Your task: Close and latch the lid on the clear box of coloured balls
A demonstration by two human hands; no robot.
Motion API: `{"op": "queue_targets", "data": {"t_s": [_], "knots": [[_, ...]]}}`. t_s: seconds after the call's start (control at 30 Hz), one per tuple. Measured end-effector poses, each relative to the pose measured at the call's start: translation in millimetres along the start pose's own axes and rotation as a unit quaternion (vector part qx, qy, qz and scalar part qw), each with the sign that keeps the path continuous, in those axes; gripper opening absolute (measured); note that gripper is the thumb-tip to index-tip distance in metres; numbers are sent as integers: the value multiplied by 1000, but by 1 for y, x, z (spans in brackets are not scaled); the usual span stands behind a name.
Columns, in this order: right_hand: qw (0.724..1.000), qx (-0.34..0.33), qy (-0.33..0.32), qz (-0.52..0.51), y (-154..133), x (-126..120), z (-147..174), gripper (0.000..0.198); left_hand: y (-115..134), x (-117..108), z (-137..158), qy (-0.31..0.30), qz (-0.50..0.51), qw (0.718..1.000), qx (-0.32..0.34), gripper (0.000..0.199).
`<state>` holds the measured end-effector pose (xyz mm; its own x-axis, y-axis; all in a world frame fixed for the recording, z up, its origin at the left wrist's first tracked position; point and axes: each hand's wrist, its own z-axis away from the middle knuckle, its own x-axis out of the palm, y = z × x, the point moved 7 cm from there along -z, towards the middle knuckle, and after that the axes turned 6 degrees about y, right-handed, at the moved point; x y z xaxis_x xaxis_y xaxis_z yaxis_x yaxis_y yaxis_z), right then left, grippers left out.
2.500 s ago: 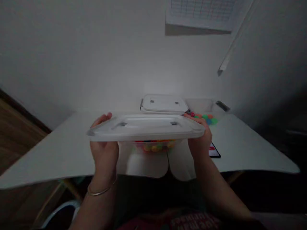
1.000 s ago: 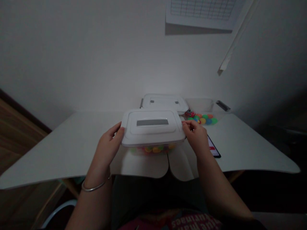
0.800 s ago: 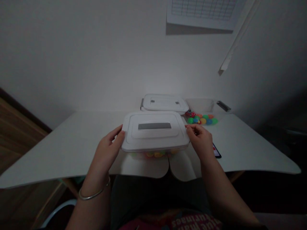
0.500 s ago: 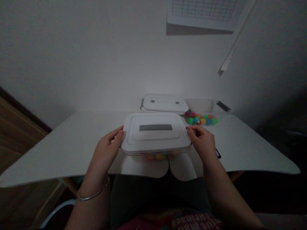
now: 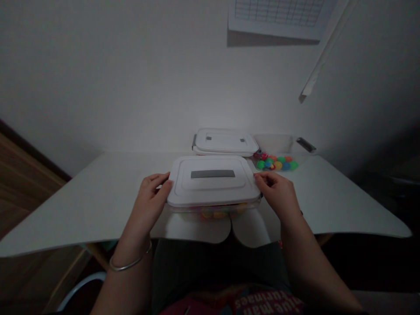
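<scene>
A white lid [image 5: 213,193] with a grey handle lies over a clear plastic box [image 5: 190,211] near the table's front edge. Yellow and orange pieces show through the box's front wall. A narrow gap shows between the lid's front edge and the box rim. My left hand [image 5: 151,194] pinches the lid's left edge, thumb on top. At the opposite edge, my right hand [image 5: 277,189] grips the lid between thumb and fingers. The undersides of both grips are hidden.
Behind stands a second lidded box [image 5: 226,142], close to the wall. To its right, an open clear bin [image 5: 274,143] holds several coloured balls [image 5: 278,165]. A paper chart [image 5: 278,17] hangs on the wall. The white table [image 5: 108,197] has a notch at its front edge.
The lid's front edge has risen slightly off the box, and more of the contents shows beneath it. Both hands keep hold of the lid with little movement.
</scene>
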<state>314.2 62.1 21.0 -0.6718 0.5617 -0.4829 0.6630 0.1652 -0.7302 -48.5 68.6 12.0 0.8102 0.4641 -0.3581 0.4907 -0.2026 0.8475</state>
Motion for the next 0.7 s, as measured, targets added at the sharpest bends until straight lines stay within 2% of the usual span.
{"op": "queue_targets", "data": {"t_s": [0.4,0.7], "knots": [[999,8,-21,31,-2,-4,5,27,2,-6,1,-12,-15,1000,4,50],[998,24,-53,30,4,-4,4,22,9,-6,0,-26,-35,998,37,46]]}}
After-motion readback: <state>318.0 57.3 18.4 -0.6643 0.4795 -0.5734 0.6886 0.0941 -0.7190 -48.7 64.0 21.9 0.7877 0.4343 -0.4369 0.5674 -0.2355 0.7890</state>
